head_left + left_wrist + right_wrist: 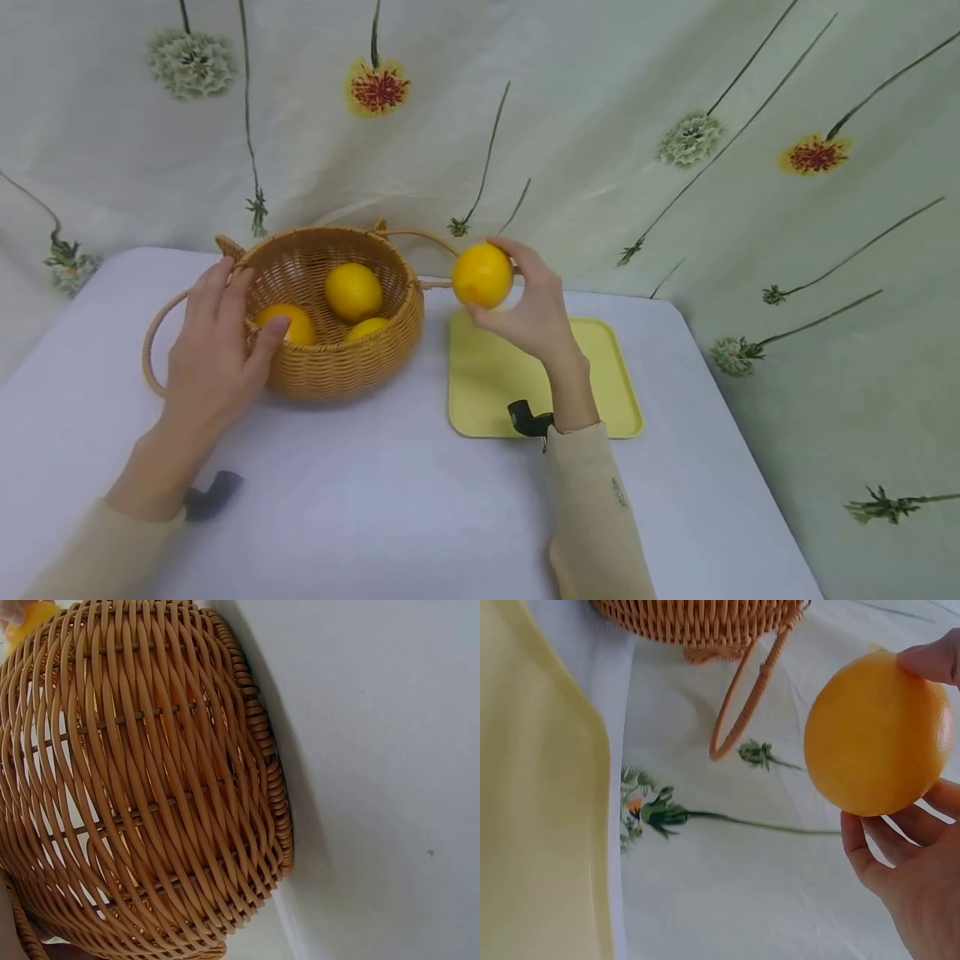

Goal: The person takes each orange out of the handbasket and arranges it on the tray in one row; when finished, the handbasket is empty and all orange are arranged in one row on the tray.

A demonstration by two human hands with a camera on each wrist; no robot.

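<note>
My right hand (pixel 536 312) holds an orange (pixel 482 275) between thumb and fingertips, above the far left part of a yellow tray (pixel 495 375). The right wrist view shows the same orange (pixel 877 735) pinched from two sides, off the table. A round wicker basket (pixel 341 371) stands to the left, with three more fruits inside, one orange (pixel 353 292) lying toward the back. My left hand (pixel 217 342) grips the basket's left rim, thumb over the near edge. Woven wall of the basket (pixel 150 780) fills much of the left wrist view.
The basket has a loop handle (pixel 153 342) on its left and another handle (pixel 423 237) reaching right, behind the held fruit. A white cloth covers the table (pixel 375 500). Behind it hangs a flower-print curtain (pixel 585 100). Dark camera mounts (pixel 528 418) stick out at both wrists.
</note>
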